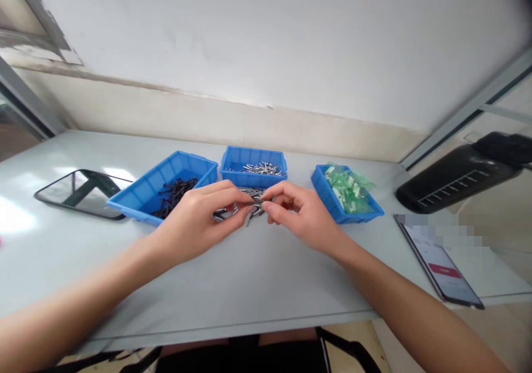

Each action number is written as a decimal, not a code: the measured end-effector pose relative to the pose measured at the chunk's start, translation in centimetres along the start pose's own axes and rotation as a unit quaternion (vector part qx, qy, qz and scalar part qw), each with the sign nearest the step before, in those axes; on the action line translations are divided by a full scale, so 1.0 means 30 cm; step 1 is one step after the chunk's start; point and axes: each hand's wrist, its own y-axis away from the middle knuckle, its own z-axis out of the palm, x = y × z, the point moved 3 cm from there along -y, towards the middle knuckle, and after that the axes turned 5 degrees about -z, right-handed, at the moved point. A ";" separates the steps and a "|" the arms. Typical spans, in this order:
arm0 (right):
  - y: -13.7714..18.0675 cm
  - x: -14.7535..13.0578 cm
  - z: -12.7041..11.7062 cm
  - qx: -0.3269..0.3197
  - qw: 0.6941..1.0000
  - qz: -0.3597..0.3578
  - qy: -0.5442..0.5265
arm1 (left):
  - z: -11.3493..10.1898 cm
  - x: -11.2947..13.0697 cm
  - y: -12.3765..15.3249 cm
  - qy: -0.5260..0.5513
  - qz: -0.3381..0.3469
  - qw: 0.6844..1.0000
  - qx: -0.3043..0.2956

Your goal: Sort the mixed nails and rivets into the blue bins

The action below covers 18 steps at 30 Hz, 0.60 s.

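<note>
My left hand (203, 218) and my right hand (297, 212) meet over a small heap of silver metal pins (235, 211) lying on the table in front of the middle bin. Both hands pinch with thumb and fingers closed on silver pins at the spot where the fingertips touch. A blue bin (253, 165) behind the heap holds more silver pins. To its left, a larger blue bin (164, 187) contains dark screws. At the right, a third blue bin (347, 198) is filled with small green-tinted plastic bags.
A phone (81, 193) with a dark screen lies at the left of the pale table (257, 273). Another phone (443, 267) with a lit screen lies at the right. A black device (461, 176) sits at the far right. A wall runs behind the bins.
</note>
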 end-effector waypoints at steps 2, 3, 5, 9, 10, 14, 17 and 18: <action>-0.002 -0.001 -0.004 0.007 1.000 0.000 0.010 | -0.003 0.001 -0.001 -0.010 0.003 1.000 0.002; -0.003 -0.002 -0.007 0.012 1.000 -0.001 0.017 | -0.005 0.001 -0.002 -0.015 0.003 1.000 0.003; -0.004 -0.002 -0.011 0.020 0.999 -0.007 0.032 | -0.009 0.000 -0.002 -0.022 0.001 1.000 0.002; -0.005 0.002 -0.012 0.020 0.997 -0.027 0.066 | -0.012 -0.003 0.000 -0.043 0.022 0.999 0.001; -0.005 0.001 -0.012 0.021 0.996 -0.035 0.074 | -0.012 -0.004 0.001 -0.050 0.029 0.998 0.000; 0.004 -0.019 -0.010 0.026 0.993 -0.072 0.091 | 0.005 -0.008 0.002 -0.045 0.038 0.996 -0.061; 0.014 -0.036 0.002 0.001 0.991 -0.099 0.087 | 0.021 -0.003 0.004 -0.009 0.046 0.992 -0.114; 0.017 -0.041 0.007 -0.008 0.990 -0.110 0.085 | 0.024 -0.002 0.004 -0.001 0.048 0.992 -0.119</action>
